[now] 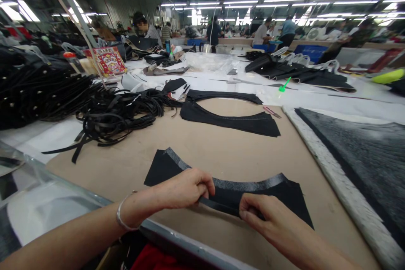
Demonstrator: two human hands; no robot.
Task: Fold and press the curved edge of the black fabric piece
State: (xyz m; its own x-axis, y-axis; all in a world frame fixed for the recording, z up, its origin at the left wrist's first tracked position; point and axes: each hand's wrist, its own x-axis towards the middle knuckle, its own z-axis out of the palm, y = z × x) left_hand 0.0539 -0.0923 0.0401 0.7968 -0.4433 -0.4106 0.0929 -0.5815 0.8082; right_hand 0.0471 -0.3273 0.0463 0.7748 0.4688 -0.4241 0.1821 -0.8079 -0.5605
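Observation:
A curved black fabric piece [262, 194] lies on the tan board in front of me, with a shiny grey band along its concave far edge. Over its near edge a narrow black strip [220, 206] runs between my hands. My left hand [193, 187], with a bracelet at the wrist, is closed on the strip's left part, knuckles above the fabric. Lower and to the right, my right hand [261, 211] grips the strip's other part with curled fingers. Whether the strip is separate or the fabric's folded edge, I cannot tell. The fingertips are partly hidden.
More curved black pieces [228, 120] lie farther back, beside pink-handled snips [272, 112]. A tangle of black straps [120, 114] sits at left. A green bottle with a pointed tip [284, 85] stands behind. A grey-black textured sheet [357, 152] lies at right.

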